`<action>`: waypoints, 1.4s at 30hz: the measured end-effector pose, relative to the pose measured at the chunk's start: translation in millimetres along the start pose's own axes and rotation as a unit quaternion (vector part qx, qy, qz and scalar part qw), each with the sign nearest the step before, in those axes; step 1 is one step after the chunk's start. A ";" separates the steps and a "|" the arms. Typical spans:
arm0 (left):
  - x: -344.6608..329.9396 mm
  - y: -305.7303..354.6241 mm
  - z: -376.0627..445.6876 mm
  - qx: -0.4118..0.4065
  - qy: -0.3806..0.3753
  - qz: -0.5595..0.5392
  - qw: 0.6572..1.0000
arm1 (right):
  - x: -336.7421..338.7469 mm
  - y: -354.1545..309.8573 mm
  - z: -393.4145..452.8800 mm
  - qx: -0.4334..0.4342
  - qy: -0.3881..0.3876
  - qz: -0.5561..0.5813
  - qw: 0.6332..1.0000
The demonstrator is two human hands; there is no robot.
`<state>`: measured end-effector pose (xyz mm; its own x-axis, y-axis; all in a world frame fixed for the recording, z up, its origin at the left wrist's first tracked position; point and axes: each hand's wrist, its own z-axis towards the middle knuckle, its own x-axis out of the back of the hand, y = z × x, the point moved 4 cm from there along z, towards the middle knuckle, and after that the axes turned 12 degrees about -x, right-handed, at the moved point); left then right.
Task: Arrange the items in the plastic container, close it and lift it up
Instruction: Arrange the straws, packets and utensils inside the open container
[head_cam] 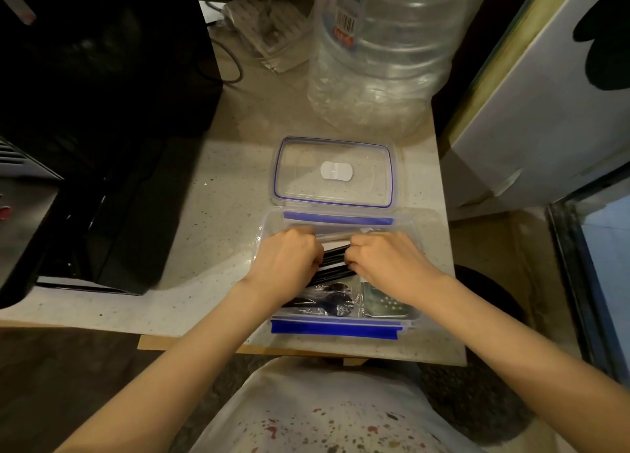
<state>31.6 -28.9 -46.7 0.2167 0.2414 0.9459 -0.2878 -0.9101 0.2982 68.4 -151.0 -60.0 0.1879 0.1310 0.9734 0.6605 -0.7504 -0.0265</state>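
On a speckled stone countertop (218,214), the left hand (289,261) and right hand (385,261) curl their fingers around a bundle of thin black plastic sticks (335,265) inside the clear rectangular plastic container with blue clips (335,328). Its clear blue-rimmed lid (335,173) lies open at 12 o'clock. The box looks light, stiff and slick; gripping both short ends seems safest for lifting.

Fingertips of left hand (289,260) and right hand (381,260) curled under, hidden. Black slender sticks (332,265) mostly covered by both hands; kind indeterminable. Large clear plastic water bottle (385,53), 12 o'clock, cut off by top edge. Bottle label text blurred, unreadable.
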 end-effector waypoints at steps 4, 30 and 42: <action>-1.4 -1.2 -0.8 0.002 0.002 -0.017 1.000 | -2.0 -1.5 -0.4 0.002 -0.010 -0.045 0.999; -0.1 1.5 -18.6 0.067 0.007 0.010 0.998 | 60.5 39.5 -7.2 -0.084 0.050 -0.024 0.995; -11.0 17.8 -7.6 -0.007 -0.021 0.060 0.998 | 36.8 1.0 8.3 -0.079 0.058 -0.034 0.995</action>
<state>16.9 -45.2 -50.8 0.2178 0.1163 0.9690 -0.3267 -0.9269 0.1846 82.0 -141.6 -26.1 0.0550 0.1164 0.9917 0.5449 -0.8357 0.0678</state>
